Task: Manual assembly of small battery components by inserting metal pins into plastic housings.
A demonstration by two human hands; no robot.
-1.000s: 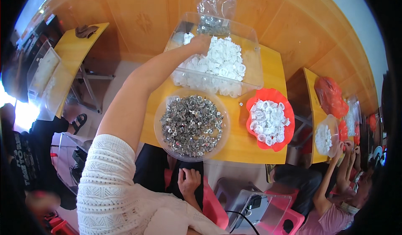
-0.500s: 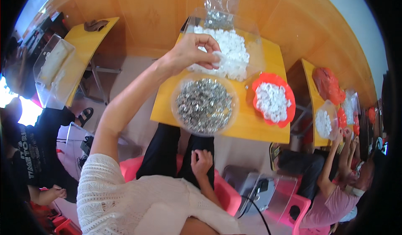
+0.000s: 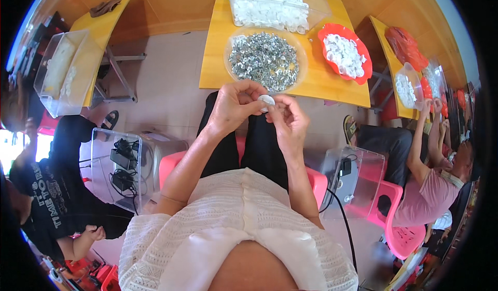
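My left hand (image 3: 234,107) and my right hand (image 3: 288,120) meet above my lap, both pinching one small white round cap (image 3: 266,101) between their fingertips. Just beyond them, on the yellow table (image 3: 215,68), stands a clear round bowl of small silver metal pieces (image 3: 264,59). Behind it is a clear box of white caps (image 3: 270,3), and to the right a red dish of white caps (image 3: 345,52).
I sit on a pink chair (image 3: 171,164). A clear box with cables (image 3: 119,166) stands at my left, another clear box (image 3: 353,172) at my right. One person in black (image 3: 57,187) sits at left, another person in pink (image 3: 430,187) at right by a second yellow table (image 3: 399,63).
My left hand left the clear box of white caps, came back to my lap with a cap, and my right hand rose to meet it. The view tilted down.
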